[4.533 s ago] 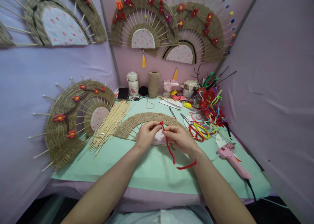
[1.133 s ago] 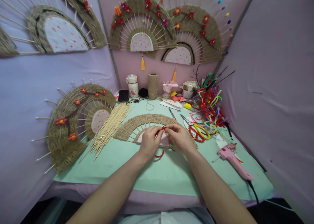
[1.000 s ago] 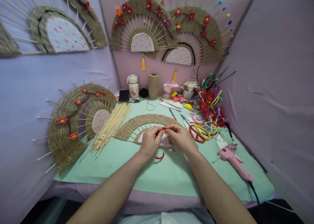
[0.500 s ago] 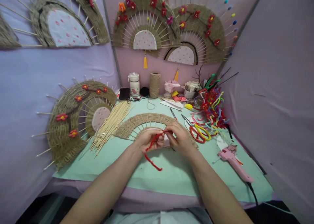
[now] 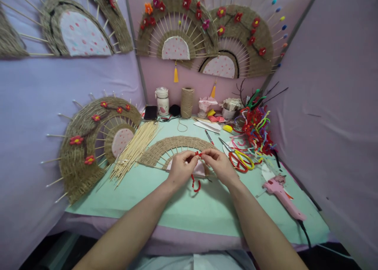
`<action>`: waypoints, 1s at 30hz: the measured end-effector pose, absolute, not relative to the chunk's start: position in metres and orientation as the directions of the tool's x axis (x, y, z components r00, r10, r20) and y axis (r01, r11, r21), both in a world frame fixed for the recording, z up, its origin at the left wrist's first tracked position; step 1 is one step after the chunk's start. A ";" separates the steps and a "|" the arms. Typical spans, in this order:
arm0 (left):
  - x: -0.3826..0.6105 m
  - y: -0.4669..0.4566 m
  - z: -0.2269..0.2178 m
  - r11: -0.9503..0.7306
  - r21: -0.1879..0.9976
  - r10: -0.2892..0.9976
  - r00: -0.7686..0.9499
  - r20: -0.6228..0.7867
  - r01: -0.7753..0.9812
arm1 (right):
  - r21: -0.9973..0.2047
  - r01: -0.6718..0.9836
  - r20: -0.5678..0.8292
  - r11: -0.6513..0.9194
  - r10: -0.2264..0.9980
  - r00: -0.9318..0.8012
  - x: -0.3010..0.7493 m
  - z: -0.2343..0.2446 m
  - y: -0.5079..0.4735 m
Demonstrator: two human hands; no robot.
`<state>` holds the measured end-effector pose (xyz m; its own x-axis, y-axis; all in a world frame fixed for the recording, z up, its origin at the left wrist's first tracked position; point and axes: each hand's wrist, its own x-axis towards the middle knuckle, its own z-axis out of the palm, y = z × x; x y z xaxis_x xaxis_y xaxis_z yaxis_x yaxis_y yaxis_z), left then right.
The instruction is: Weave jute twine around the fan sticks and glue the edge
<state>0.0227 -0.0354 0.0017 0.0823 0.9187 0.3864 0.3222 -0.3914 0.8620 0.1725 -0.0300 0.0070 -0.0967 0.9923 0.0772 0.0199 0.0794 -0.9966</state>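
Between the fingertips of both hands is a red pipe cleaner (image 5: 197, 186), bunched small at the top, with its loose end hanging in a curl below. My left hand (image 5: 183, 167) pinches it from the left, thumb against finger. From the right, my right hand (image 5: 219, 165) pinches the same bunched part. Both hands are above a half-round woven twine fan (image 5: 165, 146) that lies on the table and is partly covered by them. The fan has thin stick ribs and a pale centre.
Thin bamboo sticks (image 5: 132, 151) lie left, beside a flowered twine fan (image 5: 79, 155). Scissors (image 5: 243, 159) and a pink glue gun (image 5: 285, 199) lie right. Behind stand a twine spool (image 5: 187, 103), a white jar (image 5: 162, 101) and a heap of coloured pipe cleaners (image 5: 256, 132).
My left hand has turned over, its back now facing up. The pipe cleaner's hanging end has swung right and shows shorter and curled. Fingertips of both hands stay together.
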 end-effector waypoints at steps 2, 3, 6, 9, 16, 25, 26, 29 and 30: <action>0.024 -0.037 0.001 -0.400 0.848 0.914 0.090 0.395 0.349 | -0.998 0.004 0.063 0.064 0.991 -0.117 0.173 0.005 -0.030; 0.024 -0.037 0.001 -0.396 0.848 0.916 0.093 0.390 0.353 | -0.998 -0.005 0.062 0.062 0.990 -0.125 0.173 0.004 -0.030; 0.024 -0.037 0.003 -0.370 0.865 0.929 0.110 0.354 0.339 | -0.998 -0.019 0.066 0.064 0.986 -0.154 0.174 0.001 -0.028; 0.025 -0.037 0.005 -0.334 0.894 0.942 0.127 0.309 0.298 | -0.998 0.005 0.062 0.064 0.980 -0.190 0.175 0.001 -0.028; 0.028 -0.035 -0.002 -0.187 0.972 0.975 0.145 0.167 0.141 | -0.950 0.223 0.170 0.218 0.962 -0.213 0.176 -0.003 -0.029; 0.029 -0.033 -0.008 -0.230 0.942 0.972 0.111 0.208 0.246 | -0.957 0.247 0.111 0.150 0.980 -0.165 0.173 0.000 -0.031; 0.029 -0.033 -0.008 -0.236 0.939 0.970 0.119 0.212 0.251 | -0.957 0.248 0.113 0.149 0.981 -0.155 0.173 0.000 -0.031; 0.029 -0.032 -0.007 -0.217 0.941 0.974 0.122 0.191 0.259 | -0.903 0.350 0.238 0.249 0.968 -0.075 0.172 -0.003 -0.031; 0.029 -0.032 -0.007 -0.209 0.943 0.976 0.112 0.186 0.258 | -0.884 0.377 0.275 0.275 0.960 -0.057 0.173 -0.004 -0.031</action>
